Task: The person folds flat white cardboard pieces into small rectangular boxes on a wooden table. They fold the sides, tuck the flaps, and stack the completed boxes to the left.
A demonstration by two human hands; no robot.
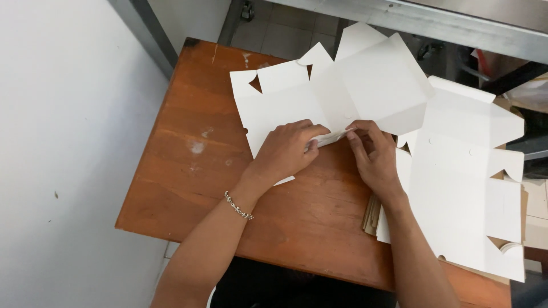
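Beaded bracelet [238, 206] on the wrist nearest. Left hand [285, 149] curled, right hand [371, 154] pinching, both gripping the folded flap [334, 137] of a flat white box blank [342, 91] on the wooden table [188, 165]. Blank stack [474, 194] at right, metal frame [428, 23] beyond.

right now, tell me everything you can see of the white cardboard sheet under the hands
The white cardboard sheet is a flat, unfolded box blank, thin card, matt white, with cut flaps and notched corners along its far edge. It lies spread on the wooden table, its right side overlapping a stack of similar blanks. Its near edge is bent up into a narrow fold, pinched between the left hand and the right hand, whose fingers press on it.
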